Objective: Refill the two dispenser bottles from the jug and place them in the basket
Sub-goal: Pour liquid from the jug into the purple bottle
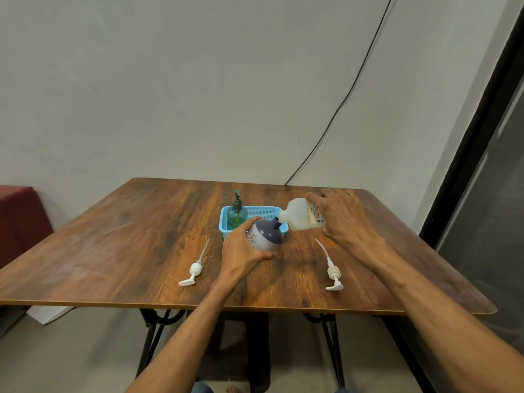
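My left hand [243, 249] grips a round purple-and-white dispenser bottle [265, 234], tilted with its open neck pointing up and right. My right hand [341, 219] holds a translucent white jug [297, 218] tipped on its side, its mouth touching the bottle's neck. Behind them sits a blue basket [256, 211]; a clear green dispenser bottle [236, 215] with a dark pump stands upright in its left end. Two white pump heads lie on the table, one at the left [194, 269], one at the right [331, 272].
The wooden table [113, 245] stands against a pale wall; its front edge is close to me. A black cable [348, 92] runs down the wall to the table's back edge. A dark red seat [19, 217] is at the left, a dark window frame at the right.
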